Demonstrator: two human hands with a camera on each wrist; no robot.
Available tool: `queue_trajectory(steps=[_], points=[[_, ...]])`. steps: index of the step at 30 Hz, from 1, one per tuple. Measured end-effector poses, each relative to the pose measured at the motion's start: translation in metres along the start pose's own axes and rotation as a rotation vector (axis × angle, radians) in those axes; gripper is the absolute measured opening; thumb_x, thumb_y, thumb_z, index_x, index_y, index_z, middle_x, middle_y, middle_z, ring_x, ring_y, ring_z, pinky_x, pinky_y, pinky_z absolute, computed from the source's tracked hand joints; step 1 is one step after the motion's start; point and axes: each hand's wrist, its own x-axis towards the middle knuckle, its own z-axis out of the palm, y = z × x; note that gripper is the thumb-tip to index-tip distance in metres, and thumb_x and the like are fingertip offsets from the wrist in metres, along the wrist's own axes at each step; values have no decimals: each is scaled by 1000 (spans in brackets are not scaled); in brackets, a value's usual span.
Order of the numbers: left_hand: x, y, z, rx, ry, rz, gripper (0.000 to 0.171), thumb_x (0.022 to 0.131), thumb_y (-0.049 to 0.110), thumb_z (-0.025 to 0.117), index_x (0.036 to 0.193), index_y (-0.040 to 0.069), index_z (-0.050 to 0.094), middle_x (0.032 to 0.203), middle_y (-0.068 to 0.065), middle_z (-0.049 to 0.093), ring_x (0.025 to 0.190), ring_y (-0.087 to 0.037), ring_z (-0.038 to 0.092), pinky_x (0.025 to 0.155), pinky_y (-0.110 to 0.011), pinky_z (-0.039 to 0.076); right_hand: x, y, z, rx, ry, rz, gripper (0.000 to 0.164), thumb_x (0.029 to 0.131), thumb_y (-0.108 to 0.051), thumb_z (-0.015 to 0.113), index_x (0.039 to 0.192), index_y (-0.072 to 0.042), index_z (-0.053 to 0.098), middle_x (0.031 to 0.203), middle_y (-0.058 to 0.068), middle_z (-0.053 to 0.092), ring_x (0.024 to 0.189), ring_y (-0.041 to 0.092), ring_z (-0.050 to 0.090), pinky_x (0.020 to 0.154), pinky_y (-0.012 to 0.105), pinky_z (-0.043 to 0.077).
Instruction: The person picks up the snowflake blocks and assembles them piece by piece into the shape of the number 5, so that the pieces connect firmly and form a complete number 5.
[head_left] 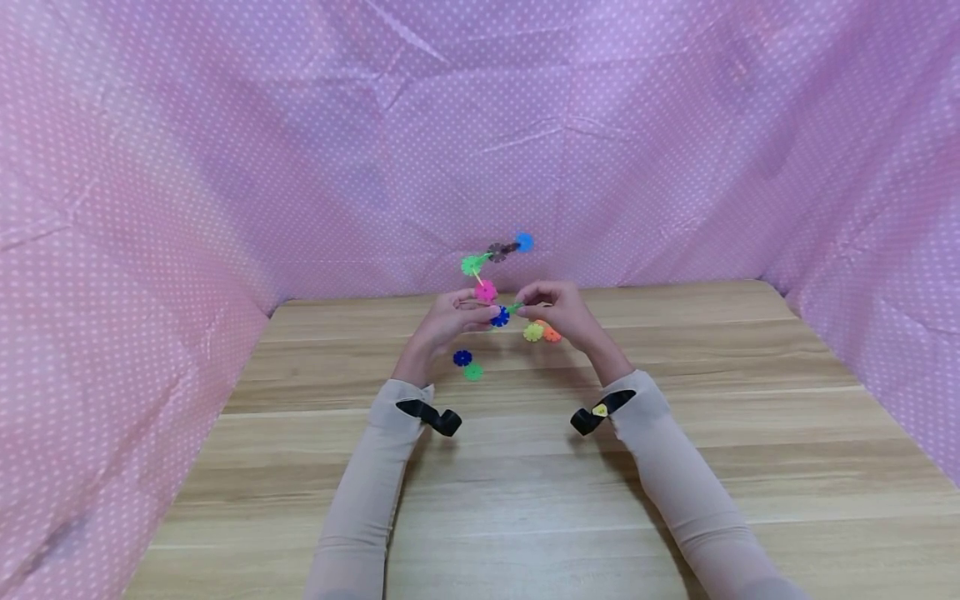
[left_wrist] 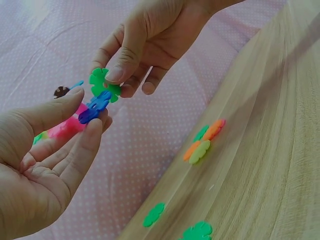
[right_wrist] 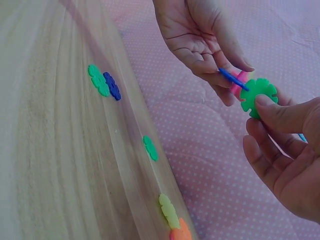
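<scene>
My left hand [head_left: 444, 323] pinches a dark blue slotted snowflake disc [left_wrist: 95, 107] between thumb and fingers. That disc ends a chain of interlocking discs: a pink disc [head_left: 485, 291], a light green disc [head_left: 471, 265], brown discs [head_left: 497, 252] and a light blue disc [head_left: 524, 242] at the far end. Facing it, my right hand [head_left: 564, 315] holds a green disc [right_wrist: 256, 96] by thumb and fingertips. The green disc's edge meets the blue one's edge, the two crossing at an angle in both wrist views. Both hands are raised near the table's far edge.
On the wooden table [head_left: 517, 500], a dark blue disc [head_left: 462, 357] and a green disc [head_left: 473, 372] lie side by side. Beneath my right hand are a yellow disc [head_left: 533, 332] and an orange disc [head_left: 551, 333]. Pink dotted cloth [head_left: 450, 150] hangs behind and along the sides.
</scene>
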Motion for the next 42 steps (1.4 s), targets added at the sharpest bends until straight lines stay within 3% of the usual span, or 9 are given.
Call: queue_trajectory(steps=[7,14,18,29,35,42], points=[[-1,2,4,-45,34,12,42,93,16,76,132,7,63,103,-7,78,90,-16,74,107,-50,53,1,-1,2,9,12,9,16,91,3,72,104,11,70,97,12,71,79,8,66,72,22,59],[1,1,5,-70,49,58,39,93,16,77,129,10,62,92,0,78,88,-15,75,102,-46,57,2,-2,5,44,46,2,13,91,3,72,102,10,70,92,2,72,81,7,66,76,19,59],[5,0,5,-123,42,96,37,94,10,74,129,7,62,92,-2,77,85,-15,75,106,-54,52,4,-2,7,62,74,-24,13,91,4,72,101,11,70,89,-1,72,80,8,67,76,20,60],[12,0,4,-165,49,130,44,94,0,71,135,6,57,94,-4,72,79,-13,74,104,-55,51,10,3,7,76,115,-86,14,88,1,76,98,10,72,91,12,74,79,10,68,76,22,61],[14,-1,4,-162,47,140,42,94,-1,69,134,5,57,90,-3,71,76,-12,73,103,-57,50,11,2,8,50,131,-103,14,87,2,77,96,12,73,91,12,74,80,9,67,75,21,60],[17,-1,4,-160,57,148,39,94,-1,70,131,4,58,86,-1,72,76,-12,73,94,-47,59,13,-1,11,38,169,-113,7,86,6,77,91,11,75,91,21,73,80,10,68,75,21,61]])
